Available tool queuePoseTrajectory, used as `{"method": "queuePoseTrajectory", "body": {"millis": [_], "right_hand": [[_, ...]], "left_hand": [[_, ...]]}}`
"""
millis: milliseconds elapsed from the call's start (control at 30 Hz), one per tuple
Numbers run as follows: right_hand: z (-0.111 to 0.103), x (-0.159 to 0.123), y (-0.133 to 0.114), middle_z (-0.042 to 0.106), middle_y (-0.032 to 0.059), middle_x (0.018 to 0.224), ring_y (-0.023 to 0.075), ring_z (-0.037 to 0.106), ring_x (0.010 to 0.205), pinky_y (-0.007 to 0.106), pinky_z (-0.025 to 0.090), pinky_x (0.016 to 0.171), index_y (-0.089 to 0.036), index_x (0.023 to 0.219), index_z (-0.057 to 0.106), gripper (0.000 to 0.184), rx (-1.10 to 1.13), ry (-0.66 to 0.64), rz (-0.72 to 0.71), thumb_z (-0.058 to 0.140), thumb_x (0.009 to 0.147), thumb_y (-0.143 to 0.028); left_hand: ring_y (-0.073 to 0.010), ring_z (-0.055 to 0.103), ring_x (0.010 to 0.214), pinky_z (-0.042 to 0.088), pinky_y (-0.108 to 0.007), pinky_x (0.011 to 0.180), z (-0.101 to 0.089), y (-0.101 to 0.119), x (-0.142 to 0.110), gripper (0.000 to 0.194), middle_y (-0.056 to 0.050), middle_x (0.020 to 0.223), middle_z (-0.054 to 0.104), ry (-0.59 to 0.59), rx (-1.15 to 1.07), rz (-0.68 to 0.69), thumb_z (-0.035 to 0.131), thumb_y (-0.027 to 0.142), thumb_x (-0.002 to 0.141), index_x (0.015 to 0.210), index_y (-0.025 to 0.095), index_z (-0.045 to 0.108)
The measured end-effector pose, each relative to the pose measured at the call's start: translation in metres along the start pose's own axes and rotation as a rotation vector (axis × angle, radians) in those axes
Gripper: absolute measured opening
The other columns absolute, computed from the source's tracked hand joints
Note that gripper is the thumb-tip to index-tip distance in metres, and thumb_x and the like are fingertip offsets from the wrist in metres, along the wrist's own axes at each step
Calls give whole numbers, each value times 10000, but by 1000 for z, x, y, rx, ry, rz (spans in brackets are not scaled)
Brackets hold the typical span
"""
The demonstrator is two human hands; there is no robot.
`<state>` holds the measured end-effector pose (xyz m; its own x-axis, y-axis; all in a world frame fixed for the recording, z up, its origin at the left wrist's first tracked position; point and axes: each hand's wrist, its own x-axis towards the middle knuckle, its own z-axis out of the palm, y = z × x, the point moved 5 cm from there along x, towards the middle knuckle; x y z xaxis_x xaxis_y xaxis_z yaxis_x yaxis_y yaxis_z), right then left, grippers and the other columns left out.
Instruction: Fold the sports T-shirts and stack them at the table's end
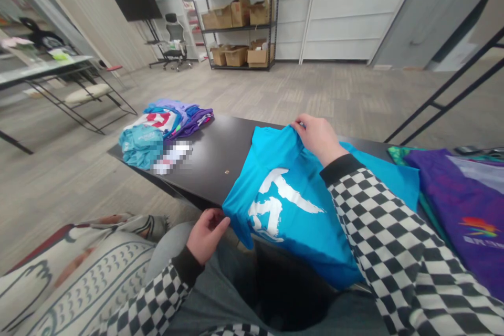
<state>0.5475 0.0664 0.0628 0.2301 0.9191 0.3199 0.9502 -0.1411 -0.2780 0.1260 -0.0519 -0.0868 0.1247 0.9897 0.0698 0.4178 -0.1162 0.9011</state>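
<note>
A bright blue T-shirt (287,205) with a white print lies across the near edge of the dark table (214,160). My left hand (207,233) pinches the shirt's lower left corner just off the table edge. My right hand (318,136) grips the shirt's far upper edge, fingers closed on the fabric. Both arms wear black-and-white checkered sleeves.
A pile of folded shirts (163,128) in blue, purple and white sits at the table's far left corner. A purple shirt (468,220) and green fabric lie at the right. A patterned cushion (79,278) is at lower left. Shelves with cardboard boxes (240,16) stand at the back.
</note>
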Motion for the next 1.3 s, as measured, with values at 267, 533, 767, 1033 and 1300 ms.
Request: {"method": "queuePoseTrajectory", "body": {"millis": [267, 533, 767, 1033, 1300], "right_hand": [[37, -4, 8, 858, 177, 1206, 340, 784, 1108, 376, 554, 893, -177, 1297, 844, 387, -73, -171, -60, 582, 1173, -434], [40, -3, 12, 855, 178, 1219, 334, 779, 1106, 379, 558, 912, -178, 1281, 852, 394, -61, -182, -67, 573, 1169, -433], [39, -4, 12, 855, 183, 1205, 337, 776, 1094, 380, 549, 905, -175, 1273, 849, 393, -63, -197, -65, 564, 1178, -427], [42, -1, 16, 849, 176, 1223, 340, 775, 1096, 378, 548, 878, -190, 1292, 837, 393, -53, -204, -68, 558, 1174, -442], [36, -5, 16, 840, 181, 1205, 320, 772, 1069, 376, 560, 889, -179, 1228, 833, 413, -84, -239, -38, 533, 1187, -460]], "left_hand": [[-122, 607, 582, 478, -252, 608, 13, 51, -31, 174, 33, 702, 701, -30, 312, 393, 777, 385, 1028, 961, 231, 822], [-135, 657, 595, 502, -268, 625, 29, 57, -20, 178, 8, 741, 768, -70, 383, 331, 730, 345, 1026, 951, 245, 856], [-131, 634, 565, 467, -257, 586, 30, 70, -20, 248, 24, 654, 703, -83, 360, 299, 711, 372, 1020, 823, 233, 772], [-118, 594, 555, 453, -259, 596, 31, 111, -32, 248, 42, 635, 645, -115, 351, 384, 685, 340, 1037, 818, 235, 737], [-152, 545, 522, 357, -315, 551, 42, 113, -14, 450, 9, 577, 611, -295, 451, 385, 642, 471, 1067, 678, 245, 664]]}}
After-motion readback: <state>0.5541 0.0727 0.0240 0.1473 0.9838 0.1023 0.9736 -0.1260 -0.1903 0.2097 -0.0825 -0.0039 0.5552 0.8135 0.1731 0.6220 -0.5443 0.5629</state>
